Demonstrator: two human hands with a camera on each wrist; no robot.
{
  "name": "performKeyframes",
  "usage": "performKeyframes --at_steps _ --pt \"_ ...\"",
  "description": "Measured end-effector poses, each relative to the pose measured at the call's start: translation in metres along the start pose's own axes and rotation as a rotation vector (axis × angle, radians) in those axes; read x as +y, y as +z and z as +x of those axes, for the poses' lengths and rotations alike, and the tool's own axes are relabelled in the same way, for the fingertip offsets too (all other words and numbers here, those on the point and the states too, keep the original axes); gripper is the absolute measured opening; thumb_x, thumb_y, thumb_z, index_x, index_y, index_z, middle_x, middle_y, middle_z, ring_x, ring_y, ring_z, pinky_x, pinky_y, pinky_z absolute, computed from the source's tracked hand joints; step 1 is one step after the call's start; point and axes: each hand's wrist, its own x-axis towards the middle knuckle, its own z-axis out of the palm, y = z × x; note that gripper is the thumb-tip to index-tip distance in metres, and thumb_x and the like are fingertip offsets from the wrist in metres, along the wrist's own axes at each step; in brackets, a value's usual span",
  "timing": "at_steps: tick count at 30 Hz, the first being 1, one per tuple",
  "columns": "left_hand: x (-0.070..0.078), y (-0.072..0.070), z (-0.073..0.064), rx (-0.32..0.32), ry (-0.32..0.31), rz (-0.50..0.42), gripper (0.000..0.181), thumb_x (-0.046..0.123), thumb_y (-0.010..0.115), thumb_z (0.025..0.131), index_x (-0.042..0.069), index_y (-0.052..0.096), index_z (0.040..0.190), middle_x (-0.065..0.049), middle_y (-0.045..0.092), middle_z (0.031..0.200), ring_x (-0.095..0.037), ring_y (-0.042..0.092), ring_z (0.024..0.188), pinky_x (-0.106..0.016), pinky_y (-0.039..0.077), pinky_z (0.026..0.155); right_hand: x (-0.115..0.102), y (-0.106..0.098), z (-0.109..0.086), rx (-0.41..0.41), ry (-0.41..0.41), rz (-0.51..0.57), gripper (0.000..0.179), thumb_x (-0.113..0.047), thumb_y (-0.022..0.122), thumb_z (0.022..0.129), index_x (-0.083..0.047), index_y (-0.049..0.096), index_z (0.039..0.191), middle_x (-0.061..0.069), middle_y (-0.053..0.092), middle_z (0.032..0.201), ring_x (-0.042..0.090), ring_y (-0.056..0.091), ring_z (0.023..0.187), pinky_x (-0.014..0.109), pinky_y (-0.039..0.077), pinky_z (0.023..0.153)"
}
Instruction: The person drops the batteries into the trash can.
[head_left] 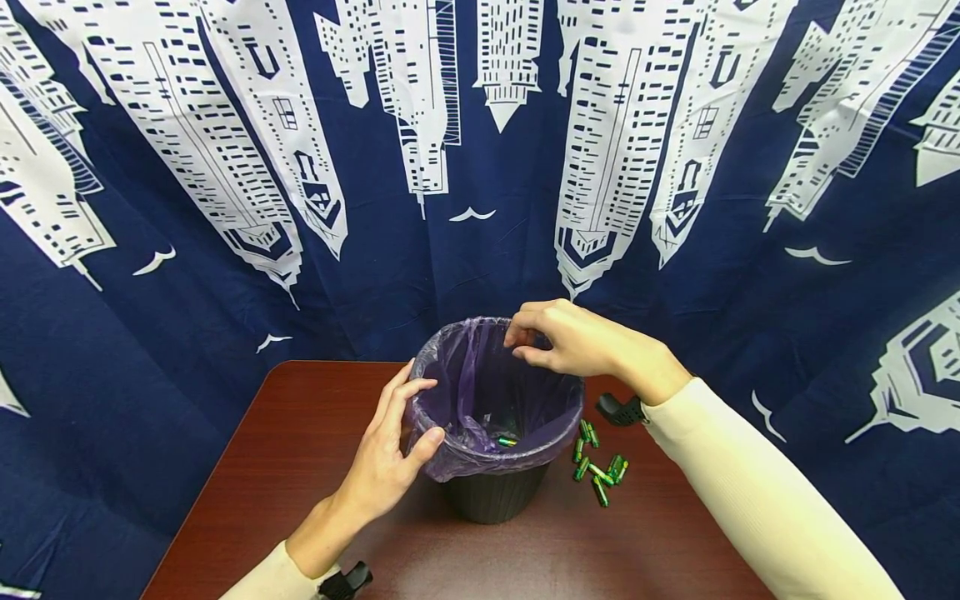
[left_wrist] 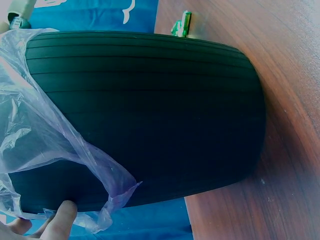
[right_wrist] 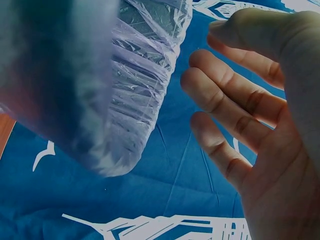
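A black ribbed trash bin (head_left: 495, 497) stands on the table, lined with a translucent purple bag (head_left: 480, 462) folded over its rim. Against the bin's left rim rests my left hand (head_left: 386, 454), its fingers spread and fairly straight. My right hand (head_left: 573, 340) hovers over the right back part of the opening, fingers loosely bent and holding nothing; the right wrist view shows its fingers (right_wrist: 215, 97) apart from the bag. One green battery (head_left: 507, 442) lies at the bottom inside the bag. Several green batteries (head_left: 600, 473) are scattered on the table right of the bin.
The reddish-brown wooden table (head_left: 300, 467) has its left edge and back edge in view. Behind it hangs a dark blue cloth (head_left: 480, 250) printed with white upside-down buildings and birds. Black wrist straps (head_left: 622, 408) sit at both sleeves.
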Motion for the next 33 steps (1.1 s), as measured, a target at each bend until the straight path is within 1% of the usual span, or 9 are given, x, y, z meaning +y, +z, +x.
performKeyframes --at_steps 3,7,9,13,15,23,27,30,33 --pt "0.000 0.001 0.000 -0.003 0.005 0.004 0.066 0.026 0.079 0.105 0.022 0.055 0.167 -0.007 0.030 0.192 -0.042 0.062 0.159 -0.052 0.064 0.116 0.001 -0.001 -0.008 0.014 0.008 0.000 0.014 -0.007 0.082 0.104 -0.014 0.084 0.117 0.000 0.081 0.111 0.014 0.077 0.101 0.046 0.068 0.096" --pt "0.001 0.001 0.001 -0.004 0.013 0.036 0.066 0.027 0.079 0.106 0.021 0.055 0.167 -0.008 0.031 0.192 -0.044 0.055 0.166 -0.064 0.060 0.120 0.005 0.000 -0.019 0.043 0.018 -0.019 0.014 -0.008 0.082 0.105 -0.014 0.084 0.118 -0.002 0.081 0.113 0.014 0.078 0.102 0.046 0.066 0.093" --pt "0.000 0.001 0.001 -0.002 0.016 0.048 0.066 0.026 0.079 0.106 0.024 0.055 0.167 -0.008 0.031 0.192 -0.044 0.054 0.166 -0.067 0.059 0.120 0.007 0.000 -0.025 0.063 0.020 -0.026 0.014 -0.008 0.082 0.105 -0.013 0.084 0.118 -0.002 0.082 0.115 0.014 0.079 0.103 0.044 0.066 0.093" --pt "0.000 0.000 0.001 0.005 0.015 0.059 0.066 0.027 0.079 0.106 0.030 0.055 0.167 -0.007 0.031 0.192 -0.043 0.054 0.167 -0.068 0.058 0.120 0.012 0.000 -0.033 0.098 0.023 -0.029 0.016 -0.007 0.083 0.104 -0.012 0.084 0.119 -0.002 0.082 0.115 0.013 0.080 0.104 0.044 0.066 0.096" --pt "0.000 0.000 0.001 0.006 0.016 0.057 0.066 0.027 0.079 0.106 0.030 0.055 0.167 -0.007 0.031 0.192 -0.044 0.053 0.167 -0.069 0.058 0.120 0.014 -0.001 -0.037 0.112 0.026 -0.026 0.017 -0.007 0.083 0.104 -0.012 0.084 0.120 -0.001 0.082 0.115 0.012 0.079 0.104 0.046 0.066 0.098" --pt "-0.001 0.001 -0.001 -0.002 0.004 0.051 0.065 0.028 0.078 0.106 0.021 0.055 0.167 -0.006 0.030 0.192 -0.044 0.053 0.167 -0.068 0.058 0.120 0.025 0.001 -0.055 0.177 0.024 -0.039 0.017 -0.005 0.083 0.104 -0.011 0.084 0.119 0.000 0.083 0.115 0.012 0.079 0.101 0.045 0.066 0.095" --pt "-0.001 0.001 -0.001 0.000 0.006 0.060 0.065 0.028 0.078 0.107 0.024 0.055 0.168 -0.005 0.030 0.192 -0.041 0.052 0.168 -0.065 0.058 0.123 0.032 0.002 -0.066 0.196 0.047 -0.044 0.018 -0.005 0.084 0.104 -0.010 0.084 0.121 -0.001 0.083 0.114 0.010 0.078 0.099 0.046 0.066 0.095" --pt "-0.002 0.001 -0.001 0.002 0.011 0.056 0.066 0.027 0.078 0.107 0.029 0.054 0.168 -0.005 0.030 0.192 -0.041 0.052 0.168 -0.066 0.058 0.121 0.037 0.002 -0.074 0.210 0.070 -0.052 0.019 -0.005 0.084 0.104 -0.012 0.083 0.122 -0.002 0.083 0.112 0.008 0.077 0.098 0.042 0.065 0.092" --pt "-0.002 0.001 -0.001 0.005 0.015 0.048 0.066 0.027 0.078 0.106 0.031 0.053 0.168 -0.005 0.030 0.193 -0.043 0.051 0.168 -0.071 0.057 0.120 0.041 0.001 -0.084 0.229 0.093 -0.056 0.020 -0.005 0.085 0.103 -0.014 0.083 0.121 -0.004 0.082 0.112 0.007 0.075 0.097 0.035 0.063 0.088"
